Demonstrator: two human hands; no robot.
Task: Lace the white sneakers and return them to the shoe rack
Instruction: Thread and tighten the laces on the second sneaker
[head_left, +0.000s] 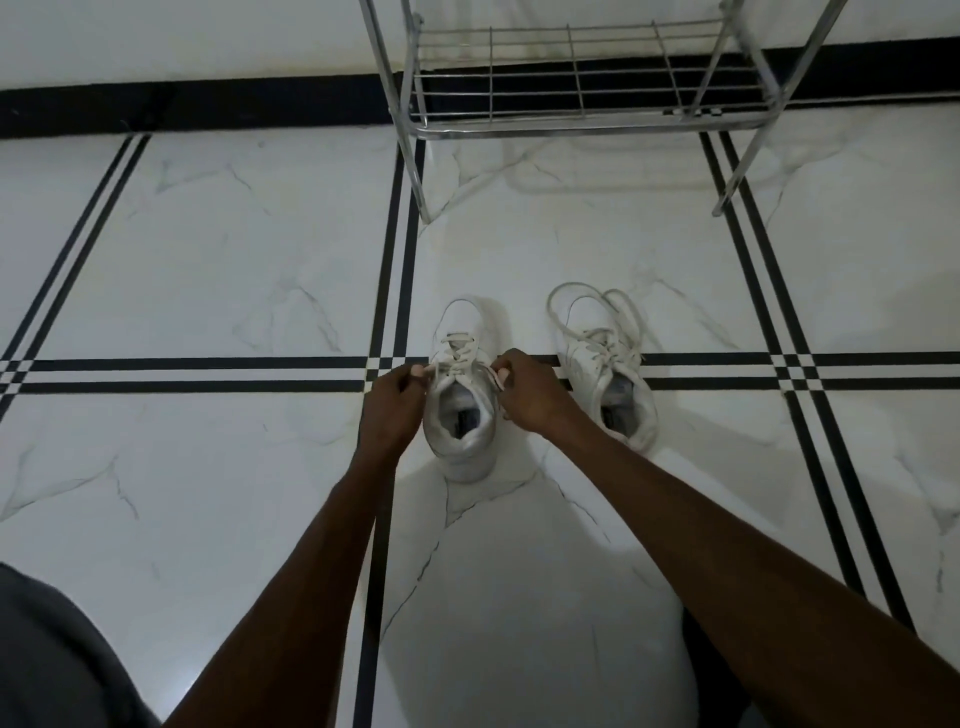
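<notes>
Two white sneakers stand on the floor, toes pointing away from me. The left sneaker (461, 415) sits between my hands, its lace crossed through the lower eyelets. My left hand (390, 402) pinches a lace end at the shoe's left side. My right hand (524, 389) pinches the other lace end at the shoe's right side. The right sneaker (608, 366) stands apart to the right, its loose lace looped over and around the toe. The metal shoe rack (582, 119) stands beyond the shoes against the wall.
The floor is white marble tile (234, 249) with black double stripes crossing under the shoes. A black skirting band (197, 104) runs along the wall. The rack's wire shelf is bare. Dark fabric, my clothing (47, 654), shows at the lower left.
</notes>
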